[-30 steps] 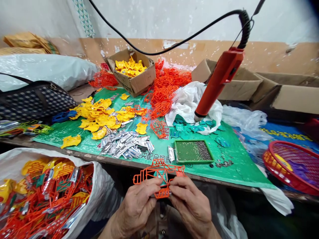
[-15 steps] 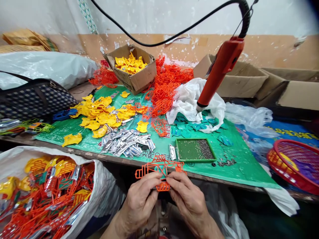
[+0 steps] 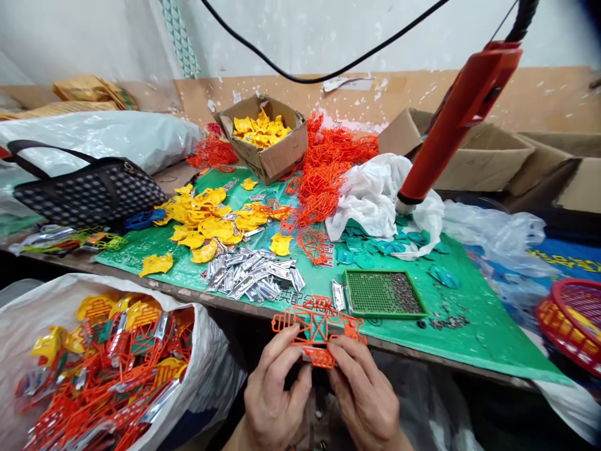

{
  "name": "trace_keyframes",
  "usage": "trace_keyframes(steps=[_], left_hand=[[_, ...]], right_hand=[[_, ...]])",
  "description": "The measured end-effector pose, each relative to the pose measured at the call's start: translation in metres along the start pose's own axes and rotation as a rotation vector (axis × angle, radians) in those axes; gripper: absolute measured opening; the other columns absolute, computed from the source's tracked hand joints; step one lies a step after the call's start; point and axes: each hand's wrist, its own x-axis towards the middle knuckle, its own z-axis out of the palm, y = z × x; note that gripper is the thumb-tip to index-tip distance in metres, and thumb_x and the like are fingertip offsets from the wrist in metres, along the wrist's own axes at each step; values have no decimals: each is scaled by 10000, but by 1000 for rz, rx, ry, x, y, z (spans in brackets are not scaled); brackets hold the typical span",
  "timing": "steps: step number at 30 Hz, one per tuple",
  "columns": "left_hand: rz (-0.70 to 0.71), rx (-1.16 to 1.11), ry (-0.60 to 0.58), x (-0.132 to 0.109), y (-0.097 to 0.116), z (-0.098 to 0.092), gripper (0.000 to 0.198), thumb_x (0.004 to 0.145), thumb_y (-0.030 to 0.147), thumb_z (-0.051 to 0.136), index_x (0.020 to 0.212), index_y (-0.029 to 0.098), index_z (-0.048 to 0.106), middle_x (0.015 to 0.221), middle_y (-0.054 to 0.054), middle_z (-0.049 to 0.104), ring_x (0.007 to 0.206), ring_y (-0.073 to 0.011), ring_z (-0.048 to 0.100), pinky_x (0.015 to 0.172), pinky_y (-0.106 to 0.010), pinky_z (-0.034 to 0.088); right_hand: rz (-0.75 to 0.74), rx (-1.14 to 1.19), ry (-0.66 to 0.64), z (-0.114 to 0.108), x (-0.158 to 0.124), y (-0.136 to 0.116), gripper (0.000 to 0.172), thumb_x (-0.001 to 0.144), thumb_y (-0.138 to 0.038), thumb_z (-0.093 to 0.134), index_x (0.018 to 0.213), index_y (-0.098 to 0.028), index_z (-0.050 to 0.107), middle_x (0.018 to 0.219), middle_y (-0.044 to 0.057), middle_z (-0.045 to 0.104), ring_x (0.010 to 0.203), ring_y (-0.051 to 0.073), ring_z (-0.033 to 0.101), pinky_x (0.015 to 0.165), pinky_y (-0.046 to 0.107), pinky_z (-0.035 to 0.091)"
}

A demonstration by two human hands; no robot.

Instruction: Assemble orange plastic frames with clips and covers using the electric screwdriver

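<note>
Both my hands hold one flat orange plastic lattice piece (image 3: 317, 328) just in front of the table's near edge. My left hand (image 3: 275, 396) pinches its left and lower part with curled fingers. My right hand (image 3: 362, 394) grips its lower right side, fingers closed on it. Just beyond the piece lie a green screw tray (image 3: 382, 292) with small dark screws, a pile of silver metal strips (image 3: 251, 277), and a single silver strip (image 3: 338, 294). An orange electric screwdriver (image 3: 457, 116) hangs on a black cable above the table's right half.
A green mat (image 3: 469, 319) covers the table, strewn with yellow plastic parts (image 3: 206, 222), orange lattice pieces (image 3: 323, 169), teal parts (image 3: 375, 241) and a white bag (image 3: 375, 191). A cardboard box (image 3: 265, 134) holds yellow parts. An open sack of assembled pieces (image 3: 101, 363) stands lower left; red basket (image 3: 575, 322) right; handbag (image 3: 82, 191) left.
The view has shifted left, so table items sit further right in the picture. My hands have turned the orange piece slightly and keep their hold on it.
</note>
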Motion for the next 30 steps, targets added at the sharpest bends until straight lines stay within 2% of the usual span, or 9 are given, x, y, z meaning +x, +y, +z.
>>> trace_keyframes(steps=[4, 10, 16, 25, 27, 30], left_hand=[[11, 17, 2, 2, 2, 0, 163, 870, 47, 559, 1005, 135, 580, 1080, -105, 660, 1035, -147, 673, 946, -197, 536], [16, -21, 23, 4, 1, -1, 181, 853, 16, 548, 974, 144, 589, 1060, -70, 624, 969, -107, 664, 906, -149, 535], [-10, -86, 10, 6, 1, -1, 185, 841, 16, 557, 956, 157, 592, 984, -54, 669, 926, -117, 684, 885, -175, 551], [-54, -201, -153, 6, -7, -5, 231, 861, 5, 539, 1020, 169, 572, 892, -43, 704, 836, -122, 695, 807, -182, 551], [-78, -177, -240, 9, -5, -10, 257, 875, 16, 514, 1080, 163, 567, 860, -42, 694, 795, -133, 685, 760, -198, 550], [-83, -150, -476, 19, 0, -23, 249, 897, 61, 482, 1062, 186, 620, 797, -32, 671, 717, -157, 655, 662, -226, 528]], right_hand=[[-18, -22, 16, 1, 0, -1, 212, 954, -136, 483, 1096, -112, 638, 952, 146, 707, 872, 165, 728, 751, 194, 590], [-6, -49, 28, 3, -4, -1, 207, 947, -140, 499, 1088, -132, 650, 938, 137, 723, 835, 174, 742, 722, 203, 602], [38, 1, 45, 5, -5, 0, 217, 928, -136, 525, 1082, -165, 676, 919, 111, 735, 797, 168, 750, 707, 199, 611], [-20, 18, -15, -3, 3, 1, 171, 922, -93, 527, 1035, -112, 655, 883, 135, 732, 792, 163, 734, 666, 188, 579], [0, 91, -67, -4, 5, 0, 156, 927, -94, 516, 1019, -116, 639, 857, 122, 719, 761, 152, 717, 644, 190, 564], [114, 302, -245, -10, 10, -2, 145, 950, -152, 493, 912, -151, 632, 747, 60, 671, 649, 122, 662, 572, 180, 521]])
